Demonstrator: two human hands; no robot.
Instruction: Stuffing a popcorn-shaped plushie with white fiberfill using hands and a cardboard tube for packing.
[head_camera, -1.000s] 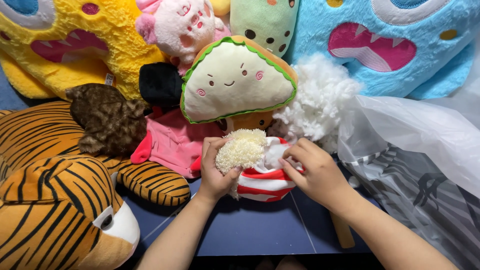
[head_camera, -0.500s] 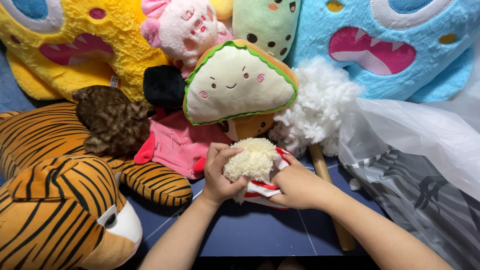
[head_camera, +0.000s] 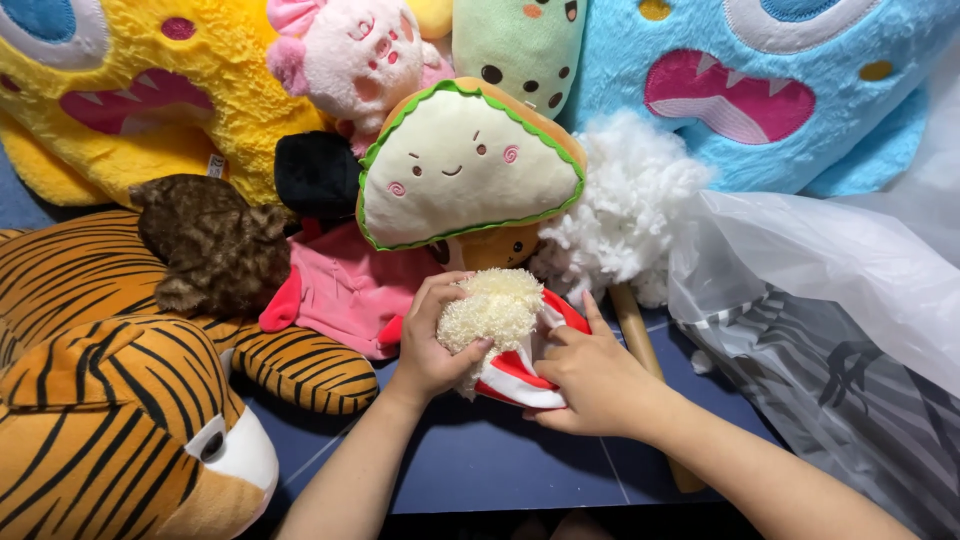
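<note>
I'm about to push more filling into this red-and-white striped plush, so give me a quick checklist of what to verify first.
1. Left hand grips the cream fuzzy top: ok.
2. Right hand steadies the red-and-white striped plush: ok.
3. Loose white stuffing lies nearby: ok.
4. Wooden stick beside the right hand: ok.
5. Opening in the plush visible: cannot tell.

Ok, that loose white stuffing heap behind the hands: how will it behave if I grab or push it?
The white stuffing heap looks fluffy and shapeless, so it is probably very light and will likely squash, with tufts pulling apart. Pushed, it would probably drag and snag rather than roll.
</note>
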